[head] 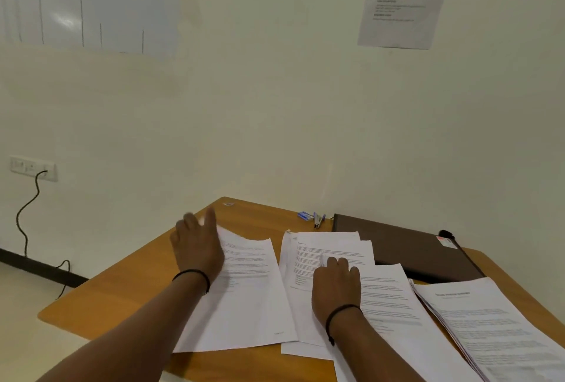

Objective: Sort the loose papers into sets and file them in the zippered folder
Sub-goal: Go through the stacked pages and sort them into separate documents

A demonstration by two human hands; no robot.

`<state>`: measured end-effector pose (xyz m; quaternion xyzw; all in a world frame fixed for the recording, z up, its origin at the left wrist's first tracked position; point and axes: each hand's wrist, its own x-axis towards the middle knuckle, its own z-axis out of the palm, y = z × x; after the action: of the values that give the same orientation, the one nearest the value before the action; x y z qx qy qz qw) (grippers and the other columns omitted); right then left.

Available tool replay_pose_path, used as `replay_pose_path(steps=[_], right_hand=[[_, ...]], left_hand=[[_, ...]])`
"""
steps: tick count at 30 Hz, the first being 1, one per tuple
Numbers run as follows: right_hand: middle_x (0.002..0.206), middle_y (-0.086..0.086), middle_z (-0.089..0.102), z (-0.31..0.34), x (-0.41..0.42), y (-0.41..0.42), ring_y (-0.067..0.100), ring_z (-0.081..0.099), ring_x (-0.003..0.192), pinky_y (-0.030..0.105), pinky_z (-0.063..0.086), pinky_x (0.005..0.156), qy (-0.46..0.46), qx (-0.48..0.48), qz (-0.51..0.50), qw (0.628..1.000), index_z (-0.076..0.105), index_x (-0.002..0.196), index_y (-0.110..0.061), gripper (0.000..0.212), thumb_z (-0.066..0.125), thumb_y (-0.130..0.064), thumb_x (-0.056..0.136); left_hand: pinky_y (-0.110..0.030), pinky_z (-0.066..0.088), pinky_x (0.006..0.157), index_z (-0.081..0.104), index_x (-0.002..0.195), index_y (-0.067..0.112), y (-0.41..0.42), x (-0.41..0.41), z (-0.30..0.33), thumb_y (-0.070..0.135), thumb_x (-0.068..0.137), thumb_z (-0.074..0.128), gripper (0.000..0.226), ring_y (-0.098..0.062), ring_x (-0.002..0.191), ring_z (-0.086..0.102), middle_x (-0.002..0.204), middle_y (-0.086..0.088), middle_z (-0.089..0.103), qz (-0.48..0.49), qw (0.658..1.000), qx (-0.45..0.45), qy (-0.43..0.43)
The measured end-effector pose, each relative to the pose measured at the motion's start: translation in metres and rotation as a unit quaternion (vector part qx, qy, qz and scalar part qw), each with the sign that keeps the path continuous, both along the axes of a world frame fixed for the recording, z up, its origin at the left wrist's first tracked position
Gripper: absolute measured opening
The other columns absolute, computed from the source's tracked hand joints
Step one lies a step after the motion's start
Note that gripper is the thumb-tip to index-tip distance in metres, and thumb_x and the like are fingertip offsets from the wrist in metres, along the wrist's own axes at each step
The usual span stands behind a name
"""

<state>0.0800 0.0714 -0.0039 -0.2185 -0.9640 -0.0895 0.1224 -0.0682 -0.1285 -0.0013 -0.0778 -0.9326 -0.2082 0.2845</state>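
Loose printed papers lie spread over a wooden table (pixel 128 290). My left hand (pixel 197 244) hovers, blurred, with fingers spread over the upper left corner of the left sheet (pixel 250 296). My right hand (pixel 336 283) rests on the overlapping middle sheets (pixel 321 247), and its fingertips pinch up a sheet's edge. A thicker stack of papers (pixel 489 326) lies at the right. The dark brown zippered folder (pixel 406 247) lies flat and closed at the back right, against the wall.
Pens (pixel 318 220) and a small blue object (pixel 305 215) lie at the table's back edge beside the folder. A wall socket with a black cable (pixel 27 213) is at the left. The table's left edge drops to the floor.
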Motion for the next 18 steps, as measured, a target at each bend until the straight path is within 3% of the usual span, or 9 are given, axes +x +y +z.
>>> replay_pose_path(steps=[2, 4, 7, 11, 16, 18], right_hand=[[0.132, 0.008, 0.053, -0.001, -0.004, -0.001, 0.027, 0.045, 0.124, 0.043, 0.034, 0.107, 0.039, -0.011, 0.006, 0.999, 0.065, 0.121, -0.017, 0.028, 0.057, -0.022, 0.095], [0.116, 0.009, 0.063, -0.001, -0.01, -0.001, 0.027, 0.056, 0.109, 0.043, 0.044, 0.097, 0.094, -0.01, 0.023, 0.995, 0.073, 0.104, -0.015, 0.023, 0.071, -0.027, 0.085], [0.127, 0.005, 0.057, -0.005, -0.016, -0.003, 0.025, 0.047, 0.12, 0.039, 0.033, 0.105, 0.061, -0.015, 0.036, 0.997, 0.066, 0.118, -0.017, 0.031, 0.049, -0.033, 0.098], [0.128, 0.007, 0.056, -0.001, -0.021, -0.004, 0.026, 0.046, 0.12, 0.038, 0.033, 0.103, 0.04, -0.009, 0.03, 0.999, 0.061, 0.123, -0.019, 0.029, 0.048, -0.023, 0.097], [0.12, 0.006, 0.056, -0.001, -0.018, 0.003, 0.024, 0.053, 0.11, 0.032, 0.044, 0.086, 0.055, -0.083, 0.02, 0.995, 0.059, 0.114, -0.017, 0.024, 0.046, -0.012, 0.095], [0.118, 0.006, 0.056, -0.004, -0.017, 0.009, 0.023, 0.055, 0.108, 0.03, 0.045, 0.08, 0.063, -0.098, 0.019, 0.993, 0.059, 0.112, -0.016, 0.022, 0.046, -0.01, 0.095]], left_hand=[[-0.042, 0.042, 0.084, 0.051, 0.133, 0.018, 0.02, 0.005, -0.002, 0.003, 0.064, 0.078, 0.076, -0.032, 0.099, 0.05, 0.109, -0.012, 0.053, -0.049, 0.996, 0.007, 0.071], [-0.039, 0.045, 0.082, 0.06, 0.122, 0.018, 0.045, 0.015, -0.001, 0.016, 0.072, 0.082, 0.055, -0.029, 0.099, 0.054, 0.106, -0.006, 0.059, -0.134, 0.989, 0.007, 0.066], [-0.033, 0.047, 0.091, 0.066, 0.115, 0.02, 0.08, 0.029, 0.0, 0.041, 0.092, 0.063, 0.03, -0.023, 0.108, 0.056, 0.113, -0.002, 0.062, -0.197, 0.979, -0.011, -0.05], [-0.035, 0.053, 0.084, 0.068, 0.095, 0.013, 0.112, 0.029, -0.009, 0.052, 0.092, 0.057, 0.041, -0.024, 0.097, 0.062, 0.102, -0.008, 0.067, -0.172, 0.974, -0.08, -0.122], [-0.032, 0.053, 0.084, 0.064, 0.1, 0.015, 0.13, 0.025, -0.015, 0.051, 0.085, 0.066, 0.038, -0.024, 0.101, 0.062, 0.103, -0.005, 0.066, -0.146, 0.972, -0.036, -0.178], [-0.032, 0.053, 0.081, 0.056, 0.085, 0.018, 0.133, 0.023, -0.014, 0.042, 0.084, 0.068, 0.027, -0.023, 0.097, 0.063, 0.097, -0.003, 0.067, -0.143, 0.968, -0.015, -0.206]])
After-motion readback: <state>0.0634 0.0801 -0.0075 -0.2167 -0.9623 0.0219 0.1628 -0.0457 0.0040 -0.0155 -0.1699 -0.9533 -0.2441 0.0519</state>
